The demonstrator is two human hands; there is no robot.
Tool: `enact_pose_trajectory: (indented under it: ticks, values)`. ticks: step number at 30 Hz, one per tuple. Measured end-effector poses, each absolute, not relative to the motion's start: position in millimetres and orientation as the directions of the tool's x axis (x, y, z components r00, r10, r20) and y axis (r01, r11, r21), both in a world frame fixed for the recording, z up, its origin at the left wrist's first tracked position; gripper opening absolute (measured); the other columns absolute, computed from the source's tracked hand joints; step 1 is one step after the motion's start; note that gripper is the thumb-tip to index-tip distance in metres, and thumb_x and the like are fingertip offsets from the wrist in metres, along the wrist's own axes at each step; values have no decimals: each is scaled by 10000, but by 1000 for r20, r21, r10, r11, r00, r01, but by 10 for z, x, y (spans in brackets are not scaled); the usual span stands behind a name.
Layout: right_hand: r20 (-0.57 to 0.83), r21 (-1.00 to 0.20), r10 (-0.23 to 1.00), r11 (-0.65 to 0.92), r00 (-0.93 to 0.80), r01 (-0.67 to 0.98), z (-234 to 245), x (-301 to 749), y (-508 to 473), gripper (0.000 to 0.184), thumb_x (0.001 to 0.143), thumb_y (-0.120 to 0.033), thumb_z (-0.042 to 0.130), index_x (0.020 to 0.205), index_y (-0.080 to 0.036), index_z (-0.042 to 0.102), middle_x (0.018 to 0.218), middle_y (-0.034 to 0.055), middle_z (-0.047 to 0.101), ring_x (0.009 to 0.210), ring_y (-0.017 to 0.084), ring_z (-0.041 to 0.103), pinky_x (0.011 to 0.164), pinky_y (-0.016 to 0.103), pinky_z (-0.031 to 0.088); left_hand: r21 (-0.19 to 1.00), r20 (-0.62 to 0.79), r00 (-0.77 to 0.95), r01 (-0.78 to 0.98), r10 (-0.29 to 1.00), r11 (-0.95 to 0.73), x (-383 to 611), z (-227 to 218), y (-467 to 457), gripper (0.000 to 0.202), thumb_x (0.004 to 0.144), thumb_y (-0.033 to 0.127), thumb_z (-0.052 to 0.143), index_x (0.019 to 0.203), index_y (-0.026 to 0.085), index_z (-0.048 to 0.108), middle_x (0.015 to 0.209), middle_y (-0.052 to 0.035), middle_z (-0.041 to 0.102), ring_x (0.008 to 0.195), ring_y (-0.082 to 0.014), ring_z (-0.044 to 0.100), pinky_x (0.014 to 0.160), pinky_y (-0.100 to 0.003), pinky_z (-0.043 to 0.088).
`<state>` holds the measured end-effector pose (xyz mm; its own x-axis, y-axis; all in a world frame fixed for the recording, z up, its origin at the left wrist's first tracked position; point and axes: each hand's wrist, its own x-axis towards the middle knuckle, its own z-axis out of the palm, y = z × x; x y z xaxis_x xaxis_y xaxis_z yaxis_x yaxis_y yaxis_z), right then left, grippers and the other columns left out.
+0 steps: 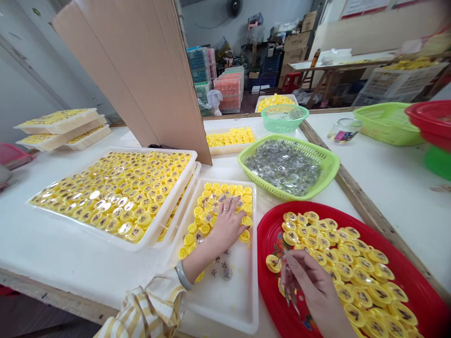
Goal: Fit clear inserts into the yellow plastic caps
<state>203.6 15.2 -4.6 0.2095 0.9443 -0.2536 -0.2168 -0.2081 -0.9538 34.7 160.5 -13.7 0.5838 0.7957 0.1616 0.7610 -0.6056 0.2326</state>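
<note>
My left hand point(230, 220), with a ring on it, reaches over a white tray point(239, 305). Its fingers are spread and touch the small yellow round cases point(211, 192) at the tray's far end. Several clear discs with printed pictures point(225, 271) lie beside and below that wrist. Over a red oval tray point(268, 225), my right hand point(306, 277) has its fingers drawn together, pinching the edge of a yellow round case point(273, 263) with a picture on it. The lower fingers are partly blurred. Many finished-looking yellow cases with pictures point(362, 295) cover the red tray.
A green basket point(329, 176) full of clear discs stands behind the red tray. To the left are stacked white trays point(150, 241) of pictured yellow cases and an upright cardboard sheet point(141, 70). A wooden strip point(355, 192) and a glass jar point(345, 130) are on the right.
</note>
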Motion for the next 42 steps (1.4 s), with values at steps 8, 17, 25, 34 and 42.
enact_pose_trajectory:
  ticks: [8, 17, 25, 34, 42]
  values:
    - [-343, -834, 932, -247, 114, -493, 38, 2011, 175, 273, 814, -462, 694, 815, -208, 595, 565, -41, 577, 483, 62, 467, 445, 151, 381, 415, 114, 579, 711, 807, -568, 112, -106, 1500, 225, 818, 317, 698, 1035, 259, 680, 1390, -80, 433, 1292, -333, 381, 1050, -575, 345]
    - [-349, -804, 934, -259, 71, -534, 62, 1983, 164, 237, 882, -444, 617, 836, -234, 518, 549, -66, 535, 450, 53, 419, 436, 158, 346, 529, 121, 602, 633, 789, -565, 55, 149, 1241, 255, 826, 209, 649, 1075, 263, 639, 1468, -71, 387, 1341, -323, 341, 1091, -557, 277]
    - [-306, -933, 933, -254, 189, -254, 25, 1810, 73, 335, 862, -554, 583, 989, -263, 478, 516, -87, 461, 432, 71, 373, 410, 169, 308, 921, -147, 640, 367, 754, -132, 225, 495, 726, 261, 838, 170, 605, 1090, 235, 622, 949, 5, 652, 780, -134, 575, 740, -238, 476]
    - [-113, -992, 904, -128, 412, 10, 47, 1612, -81, 379, 897, -505, 525, 1167, -240, 503, 884, 61, 683, 627, 166, 605, 583, 279, 505, 938, -41, 715, 268, 698, -219, 245, 371, 415, 537, 898, 130, 459, 1424, 137, 353, 1218, -138, 494, 1153, -202, 517, 1041, -309, 406]
    - [-105, -994, 908, -93, 405, -48, 33, 1504, -108, 389, 911, -512, 510, 1216, -277, 454, 747, 5, 675, 692, 178, 655, 639, 273, 510, 955, 214, 421, 101, 882, -280, 458, 42, 272, 258, 988, 301, 400, 1133, 187, 580, 936, -77, 584, 880, -188, 572, 809, -320, 483]
